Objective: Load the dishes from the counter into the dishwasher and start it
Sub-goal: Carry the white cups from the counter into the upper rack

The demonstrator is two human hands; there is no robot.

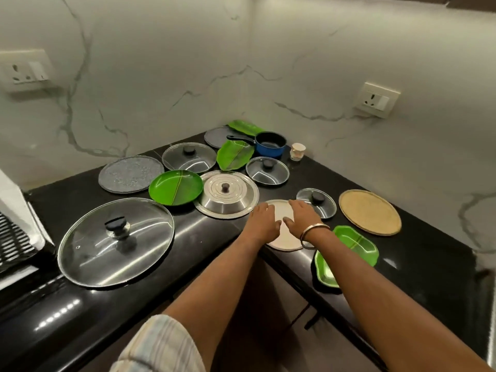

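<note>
A round beige plate (281,210) lies at the front edge of the black corner counter (204,229). My left hand (263,220) rests on its left side and my right hand (302,217) on its right side, fingers extended flat over it. Around it lie a steel dome lid (226,194), a small glass lid (316,202), a round green plate (175,187) and a green divided tray (351,251), partly hidden by my right forearm. No dishwasher is in view.
Farther back sit a large glass lid (115,241), two grey round plates (130,173), more glass lids (189,157), green leaf-shaped plates (234,154), a blue saucepan (269,145), a small cup (298,151) and a tan round plate (369,212). Marble walls close the corner.
</note>
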